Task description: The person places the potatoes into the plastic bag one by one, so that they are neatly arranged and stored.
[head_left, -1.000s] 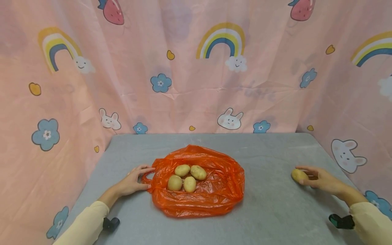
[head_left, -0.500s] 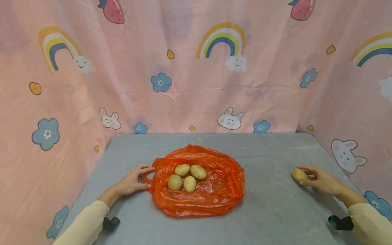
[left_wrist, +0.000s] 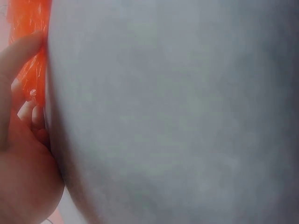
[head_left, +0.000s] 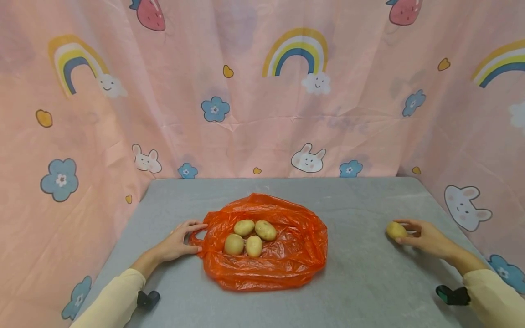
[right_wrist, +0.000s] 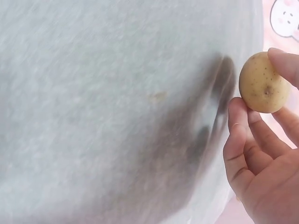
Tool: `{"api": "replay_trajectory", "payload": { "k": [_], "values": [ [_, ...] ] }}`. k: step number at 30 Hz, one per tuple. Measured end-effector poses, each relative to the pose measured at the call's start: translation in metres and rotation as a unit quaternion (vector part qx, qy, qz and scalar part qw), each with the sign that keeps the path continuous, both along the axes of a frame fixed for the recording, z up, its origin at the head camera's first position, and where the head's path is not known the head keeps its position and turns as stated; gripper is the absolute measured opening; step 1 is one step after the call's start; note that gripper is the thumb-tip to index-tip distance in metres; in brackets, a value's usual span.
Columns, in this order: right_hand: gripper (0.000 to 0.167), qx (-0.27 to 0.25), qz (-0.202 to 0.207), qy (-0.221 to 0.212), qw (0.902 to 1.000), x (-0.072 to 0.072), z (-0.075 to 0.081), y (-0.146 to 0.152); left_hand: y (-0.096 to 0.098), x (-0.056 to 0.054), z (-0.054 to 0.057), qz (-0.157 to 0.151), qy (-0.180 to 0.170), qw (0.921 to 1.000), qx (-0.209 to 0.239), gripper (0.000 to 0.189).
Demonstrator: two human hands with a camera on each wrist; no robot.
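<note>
An orange-red plastic bag (head_left: 283, 273) lies spread on the grey table, with several potatoes (head_left: 254, 246) grouped in its left half. At the bag's left end, my left hand (head_left: 177, 243) rests with thumb and fingers spread, their tips touching the plastic by the handle loop. The left wrist view shows the thumb (left_wrist: 23, 53) against the bag (left_wrist: 35, 70); the other fingers are partly hidden. Far to the right, my right hand (head_left: 428, 239) pinches a single potato (head_left: 395, 231) between thumb and fingers. In the right wrist view this potato (right_wrist: 264, 84) is held off the table.
The grey table (head_left: 357, 264) stretches between the bag and my right hand. A pink patterned curtain (head_left: 254, 136) hangs behind and on both sides. A dark wrist device (head_left: 453, 295) sits below the right sleeve, another device (head_left: 148, 299) below the left.
My right hand, with the potato in it, has shifted slightly left and up in the head view. The left hand, the bag and the potatoes in it have not moved.
</note>
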State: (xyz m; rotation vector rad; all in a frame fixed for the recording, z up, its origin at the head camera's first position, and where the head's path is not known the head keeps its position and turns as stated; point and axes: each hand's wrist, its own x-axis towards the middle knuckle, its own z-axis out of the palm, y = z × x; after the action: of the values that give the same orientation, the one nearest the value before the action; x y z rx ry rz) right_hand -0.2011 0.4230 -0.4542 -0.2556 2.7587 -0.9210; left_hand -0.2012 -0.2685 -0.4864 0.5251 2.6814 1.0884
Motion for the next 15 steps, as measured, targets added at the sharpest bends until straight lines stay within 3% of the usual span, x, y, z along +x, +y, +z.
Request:
{"api": "replay_trajectory", "payload": {
  "k": [15],
  "values": [
    [0.061,-0.023,0.006,0.019,0.9995,-0.001,0.013,-0.024,0.001,0.0,-0.001,0.008,-0.014,0.9999,-0.002,0.067]
  ]
}}
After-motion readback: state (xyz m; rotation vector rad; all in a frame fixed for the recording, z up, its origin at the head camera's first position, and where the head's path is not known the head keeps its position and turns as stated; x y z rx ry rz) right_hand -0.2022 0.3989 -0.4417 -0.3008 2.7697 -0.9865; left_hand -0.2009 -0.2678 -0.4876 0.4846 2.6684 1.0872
